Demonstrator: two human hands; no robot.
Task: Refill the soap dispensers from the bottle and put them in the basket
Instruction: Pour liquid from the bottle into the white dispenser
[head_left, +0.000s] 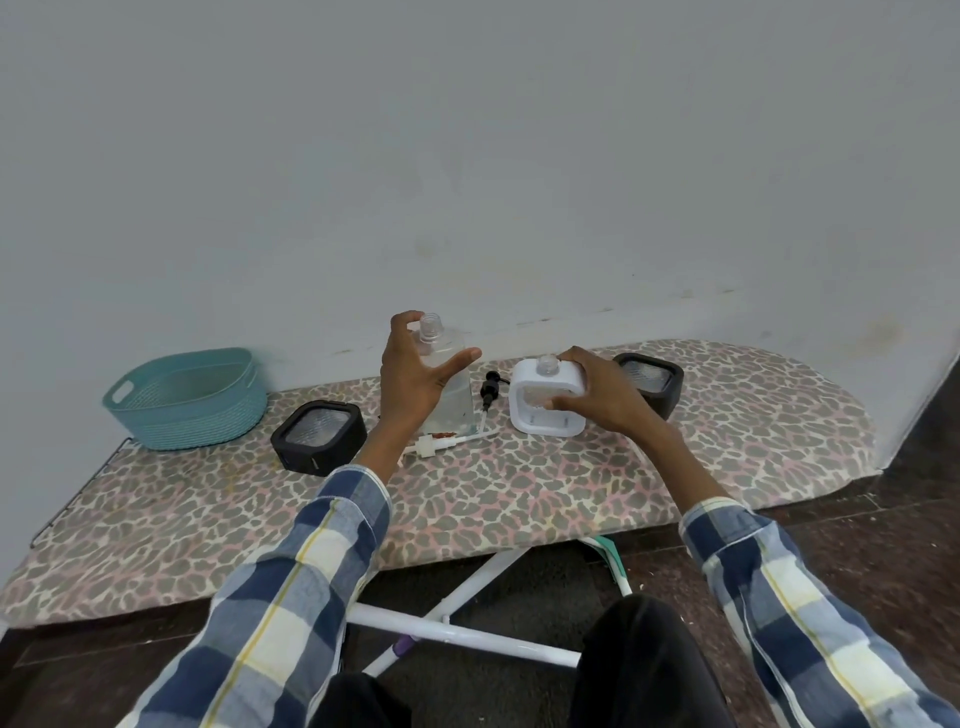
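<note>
— Left hand (410, 379): spread wide around the clear bottle (448, 384), thumb out to the right, fingers curled behind the uncapped neck; contact not certain. Bottle upright on the ironing board (571, 483).

— Right hand (597, 395): closed on the white dispenser (540, 397), thumb in front, fingers over the top.

— Around them: black pump (489, 388) and white pump (436, 444) lying between and below. Two black dispensers (318, 437) (652, 376) on either side.

— Far left: teal basket (189, 397), nothing inside.

I see a teal basket (187, 397) on the leopard-print board (519, 488). My sleeves (291, 587) are blue-and-white plaid. One dispenser (545, 397) is white.
</note>
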